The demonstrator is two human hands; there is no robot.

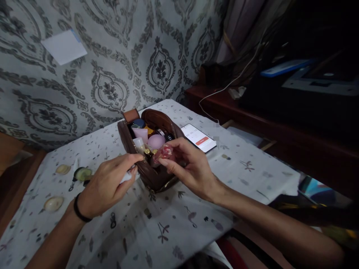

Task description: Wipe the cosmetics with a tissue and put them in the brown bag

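Note:
An unzipped brown toiletry bag (161, 183) stands on the table, packed with small cosmetic containers. Among them are a pink tube (140, 134), a round pink container (156, 142), a dark blue lid (138, 123) and a white-capped item (138, 144). Over the near side of the opening, my right hand (193, 170) pinches a small, clear-and-red, shiny object (163, 154) between thumb and fingers; its kind is unclear. My left hand (105, 183) is closed at the bag's left edge, fingertips by the zip, around a small whitish object (128, 175), mostly hidden.
A lit phone (199, 138) lies right of the bag. On the left of the patterned tablecloth (134, 239) are two cream round pieces (53, 203) and a greenish round item (82, 173). Behind rises a patterned wall (112, 86); a white cable (232, 80) hangs at right.

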